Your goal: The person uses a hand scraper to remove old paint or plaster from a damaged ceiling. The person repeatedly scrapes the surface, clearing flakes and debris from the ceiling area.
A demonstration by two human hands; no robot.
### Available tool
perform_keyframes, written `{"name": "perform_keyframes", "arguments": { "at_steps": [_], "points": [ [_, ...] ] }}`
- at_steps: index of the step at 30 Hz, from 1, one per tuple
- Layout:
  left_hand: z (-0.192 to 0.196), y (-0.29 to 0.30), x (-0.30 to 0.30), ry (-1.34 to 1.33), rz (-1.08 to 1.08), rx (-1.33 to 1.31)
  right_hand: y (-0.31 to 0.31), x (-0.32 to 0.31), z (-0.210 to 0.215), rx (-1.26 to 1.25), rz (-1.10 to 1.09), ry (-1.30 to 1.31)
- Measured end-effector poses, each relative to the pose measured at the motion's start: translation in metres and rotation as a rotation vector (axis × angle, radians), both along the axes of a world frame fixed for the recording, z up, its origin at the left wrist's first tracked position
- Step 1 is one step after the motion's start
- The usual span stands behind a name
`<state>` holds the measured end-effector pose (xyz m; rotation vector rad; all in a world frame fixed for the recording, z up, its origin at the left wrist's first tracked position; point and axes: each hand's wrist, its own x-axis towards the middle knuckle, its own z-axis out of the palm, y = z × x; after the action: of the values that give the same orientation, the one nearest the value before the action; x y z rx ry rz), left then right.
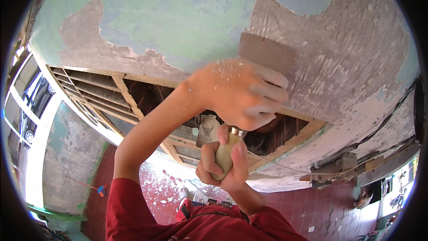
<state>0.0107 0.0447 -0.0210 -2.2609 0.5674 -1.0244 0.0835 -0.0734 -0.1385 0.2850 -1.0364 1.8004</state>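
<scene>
The scraper point(263, 58) sits blade-flat against the peeling wall point(347, 62) just above both hands, left hand point(243, 93) pressing its fingers over the blade base, right hand point(223, 160) wrapped tight around the handle (paint flakes everywhere).

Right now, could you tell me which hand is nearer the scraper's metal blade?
Left. The left hand presses right behind the blade; the right hand grips the handle lower down.

Scraper blade point(266, 53) flat on wall point(178, 13); left hand point(243, 93) directly below blade; right hand point(223, 158) on handle point(225, 151) beneath; window opening point(133, 102) left of blade.
</scene>
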Motion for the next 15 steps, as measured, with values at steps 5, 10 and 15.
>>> {"name": "perform_keyframes", "arguments": {
  "at_steps": [5, 10, 15],
  "points": [
    [-0.009, -0.003, 0.000, 0.019, 0.035, -0.044, -0.002, 0.003, -0.010, -0.017, -0.015, -0.014],
    [0.017, -0.003, -0.005, 0.029, 0.077, 0.016, 0.004, 0.000, 0.015, 0.013, -0.016, -0.005],
    [-0.008, -0.004, -0.002, -0.006, 0.041, -0.033, -0.005, 0.002, -0.005, -0.028, -0.041, -0.043]
  ]
}}
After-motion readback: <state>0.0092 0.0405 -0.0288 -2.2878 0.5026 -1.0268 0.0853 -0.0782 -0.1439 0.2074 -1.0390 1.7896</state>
